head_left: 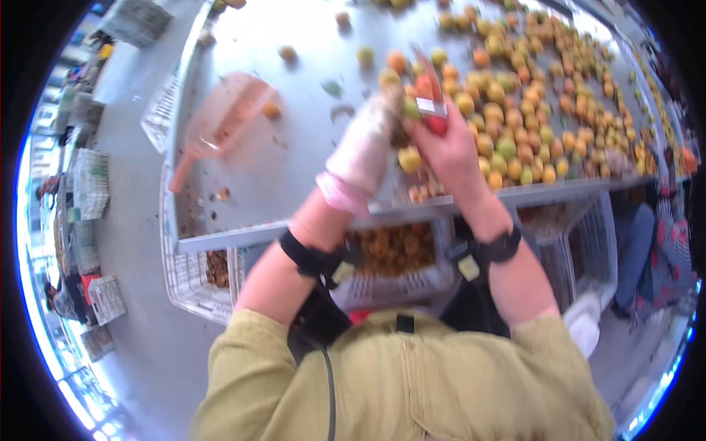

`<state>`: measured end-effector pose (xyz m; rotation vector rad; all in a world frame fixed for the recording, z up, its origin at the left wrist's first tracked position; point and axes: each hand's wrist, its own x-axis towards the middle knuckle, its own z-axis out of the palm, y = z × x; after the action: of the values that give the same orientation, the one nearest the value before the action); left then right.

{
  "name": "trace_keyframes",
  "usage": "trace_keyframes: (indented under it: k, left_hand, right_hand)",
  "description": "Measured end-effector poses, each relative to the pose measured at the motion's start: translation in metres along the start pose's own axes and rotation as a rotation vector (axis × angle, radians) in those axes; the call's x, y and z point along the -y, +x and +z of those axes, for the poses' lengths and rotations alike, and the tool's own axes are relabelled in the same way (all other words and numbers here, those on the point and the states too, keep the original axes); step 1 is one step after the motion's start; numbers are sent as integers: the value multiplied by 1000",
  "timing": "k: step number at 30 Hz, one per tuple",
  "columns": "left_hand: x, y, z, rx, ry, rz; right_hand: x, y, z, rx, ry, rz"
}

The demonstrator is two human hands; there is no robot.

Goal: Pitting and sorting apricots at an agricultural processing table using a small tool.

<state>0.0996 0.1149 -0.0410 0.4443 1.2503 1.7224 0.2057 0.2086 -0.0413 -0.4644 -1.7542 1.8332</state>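
At the near middle of the metal sorting table (294,169), the left hand (375,131), in a pale glove with a pink cuff, is closed, apparently around a greenish fruit (410,110), whose visible part shows over the table between the two hands. The bare right hand (450,143) grips a red hand tool (437,124) with a pale band, too blurred to name further; whether it touches the fruit cannot be told.

Crowding the table's right half, right up to the hands, is a loose spread of yellow, orange and green fruits (507,110). On the table's left part lies a translucent orange scoop (228,117), its handle toward the near left corner, with a single orange fruit (271,110) by its edge. A green leaf (331,89) lies toward the table's middle.

Below the table's near edge stand a fruit-filled crate (397,287) at the middle, a white crate (195,290) under the left corner and another plastic crate (607,250) to the right. Past the table's near right corner is another person's blue-trousered leg (636,239). Stacked crates (92,184) stand on the floor, well left of the table.
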Motion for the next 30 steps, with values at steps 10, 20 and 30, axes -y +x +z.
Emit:
trace_keyframes:
  k: [10,20,30]
  left_hand:
    - [7,21,-53,119,-454,-153]
    - [-1,8,-6,-43,-415,49]
    - [-8,-5,6,92,-437,-1]
  right_hand:
    - [-9,-8,-6,71,310,183]
    - [-4,-19,10,27,277,212]
    - [-13,-25,18,72,369,238]
